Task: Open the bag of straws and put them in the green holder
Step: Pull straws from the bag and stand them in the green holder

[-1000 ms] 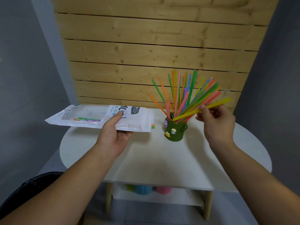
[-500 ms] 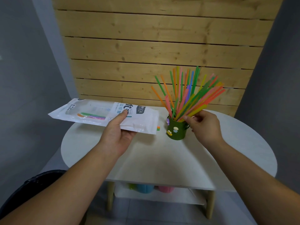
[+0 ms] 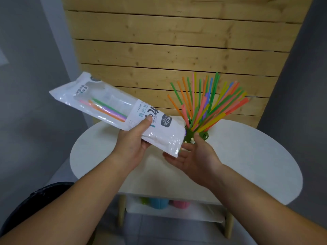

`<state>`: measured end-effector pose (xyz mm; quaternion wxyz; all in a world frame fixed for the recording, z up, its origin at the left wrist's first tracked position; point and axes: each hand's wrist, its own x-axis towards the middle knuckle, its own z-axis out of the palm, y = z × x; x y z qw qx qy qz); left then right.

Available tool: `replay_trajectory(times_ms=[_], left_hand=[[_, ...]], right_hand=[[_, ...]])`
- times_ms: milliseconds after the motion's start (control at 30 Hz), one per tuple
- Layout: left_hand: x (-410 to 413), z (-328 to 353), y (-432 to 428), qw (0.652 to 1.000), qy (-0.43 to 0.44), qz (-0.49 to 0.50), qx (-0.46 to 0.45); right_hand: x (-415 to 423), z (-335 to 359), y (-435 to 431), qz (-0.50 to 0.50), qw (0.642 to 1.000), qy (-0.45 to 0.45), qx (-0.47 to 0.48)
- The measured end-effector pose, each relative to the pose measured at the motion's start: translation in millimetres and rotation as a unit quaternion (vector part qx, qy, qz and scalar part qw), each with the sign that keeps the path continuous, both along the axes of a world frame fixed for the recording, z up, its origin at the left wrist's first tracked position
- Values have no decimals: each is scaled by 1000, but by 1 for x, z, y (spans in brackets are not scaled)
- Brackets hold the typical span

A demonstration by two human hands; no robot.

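Note:
My left hand [image 3: 133,144] grips the white plastic straw bag [image 3: 113,106] near its middle and holds it tilted, far end raised to the left, open mouth down toward the right. A few straws [image 3: 106,108] still show through its clear window. My right hand [image 3: 196,160] is cupped palm up, fingers apart, just under the bag's lower mouth, holding nothing I can see. Behind it stands the green holder [image 3: 194,134], partly hidden by the bag and my fingers, with many coloured straws [image 3: 207,103] fanning out of it.
A white oval table [image 3: 247,156] carries the holder, backed by a wooden slat wall [image 3: 177,50]. On the shelf below sit blue and pink cups [image 3: 164,203]. A dark object [image 3: 26,209] lies at lower left on the floor.
My left hand has tipped the bag up, far end raised and mouth lowered. My right hand let go of the straws in the holder and moved left, palm up, under the bag's mouth.

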<state>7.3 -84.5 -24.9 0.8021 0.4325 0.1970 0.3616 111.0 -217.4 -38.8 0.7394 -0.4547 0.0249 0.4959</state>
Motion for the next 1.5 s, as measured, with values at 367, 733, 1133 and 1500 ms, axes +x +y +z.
replay_trajectory(times_ms=[367, 733, 1133, 1500], left_hand=[[-3, 4, 5, 999, 15, 25, 37], [-1, -8, 14, 986, -2, 4, -164], [-1, -2, 11, 976, -30, 24, -214], [2, -3, 7, 973, -26, 23, -228]], right_hand=[[-7, -1, 6, 16, 998, -65, -17], [23, 10, -13, -45, 936, -342, -74], [2, 1, -16, 32, 970, -243, 2], [-11, 20, 11, -155, 966, -204, 47]])
